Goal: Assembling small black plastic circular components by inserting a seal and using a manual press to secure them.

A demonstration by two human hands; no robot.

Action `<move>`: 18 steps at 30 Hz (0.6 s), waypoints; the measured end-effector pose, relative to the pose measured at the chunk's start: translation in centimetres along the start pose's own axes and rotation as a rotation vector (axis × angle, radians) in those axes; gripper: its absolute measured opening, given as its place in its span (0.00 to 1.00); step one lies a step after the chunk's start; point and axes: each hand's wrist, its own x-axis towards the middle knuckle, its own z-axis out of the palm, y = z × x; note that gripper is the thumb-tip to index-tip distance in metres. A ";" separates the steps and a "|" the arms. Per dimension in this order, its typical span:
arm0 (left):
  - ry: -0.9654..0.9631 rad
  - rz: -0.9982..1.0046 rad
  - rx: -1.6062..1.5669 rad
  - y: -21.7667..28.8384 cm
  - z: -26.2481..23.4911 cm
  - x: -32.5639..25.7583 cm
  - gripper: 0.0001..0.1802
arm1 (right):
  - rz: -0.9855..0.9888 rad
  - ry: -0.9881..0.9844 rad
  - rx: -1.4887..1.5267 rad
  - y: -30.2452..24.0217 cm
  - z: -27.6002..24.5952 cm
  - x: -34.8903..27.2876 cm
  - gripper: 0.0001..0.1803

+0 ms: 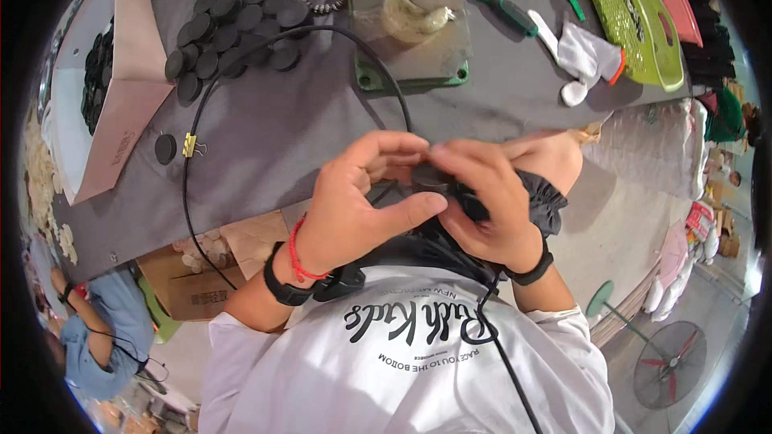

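A round black disc (pixel 430 179) is held between my two hands, above my lap and just off the front edge of the cloth-covered table. My left hand (pixel 354 201) curls round its left side, with the thumb along the near edge. From the right, my right hand (pixel 492 197) closes on it, fingers over the top. Those fingers partly hide the disc and whatever dark material lies beneath it. Beyond the hands, a pile of similar black discs (pixel 233 24) covers the table's far left. One single disc (pixel 165 149) lies apart, nearer to me.
A black cable (pixel 342 30) arcs over the table, with a yellow binder clip (pixel 190 145) on it. A green machine base (pixel 418 76) stands ahead; a green-handled screwdriver (pixel 507 12), white glove (pixel 587 56) and green basket (pixel 643 24) lie right. An open box (pixel 129 104) stands left.
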 end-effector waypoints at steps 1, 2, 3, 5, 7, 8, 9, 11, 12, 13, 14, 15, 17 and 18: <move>0.009 0.013 -0.020 -0.2 0.6 -0.2 0.27 | 0.013 0.016 0.008 0.1 0.4 -0.5 0.29; -0.004 -0.001 -0.011 -0.4 0.9 -0.5 0.27 | 0.075 0.047 0.046 0.2 0.6 -1.0 0.28; -0.002 0.058 0.047 -0.8 1.3 -0.6 0.27 | 0.137 0.079 0.079 0.3 0.7 -1.5 0.26; 0.006 0.166 0.120 -1.5 1.8 -0.8 0.25 | 0.161 0.131 0.137 0.7 0.9 -2.5 0.25; 0.011 0.185 0.148 -2.0 2.1 -0.9 0.23 | 0.173 0.170 0.181 0.7 0.7 -3.0 0.23; 0.032 0.211 0.173 -2.2 2.2 -0.9 0.22 | 0.179 0.181 0.179 0.8 0.6 -3.4 0.23; 0.026 0.206 0.177 -2.4 2.4 -1.2 0.22 | 0.216 0.173 0.199 0.8 0.6 -3.9 0.22; 0.082 0.233 0.247 -2.5 2.6 -1.5 0.19 | 0.251 0.166 0.230 0.7 0.6 -4.5 0.22; 0.091 0.231 0.263 -2.5 2.5 -1.7 0.19 | 0.257 0.161 0.207 0.7 0.7 -4.5 0.21; 0.089 0.287 0.398 -2.3 2.3 -1.9 0.18 | 0.258 0.154 0.190 0.6 0.9 -4.5 0.21; 0.091 0.341 0.538 -2.0 2.0 -2.2 0.17 | 0.242 0.148 0.217 0.4 0.8 -4.8 0.21; 0.113 0.345 0.575 -1.4 1.6 -2.1 0.17 | 0.268 0.163 0.203 0.5 0.6 -4.9 0.21; 0.283 0.523 0.824 -0.2 0.4 -2.0 0.15 | 0.324 0.193 0.190 0.8 0.7 -5.5 0.21; 0.303 0.525 0.865 0.6 -0.9 -2.1 0.15 | 0.364 0.209 0.175 0.9 0.6 -6.1 0.20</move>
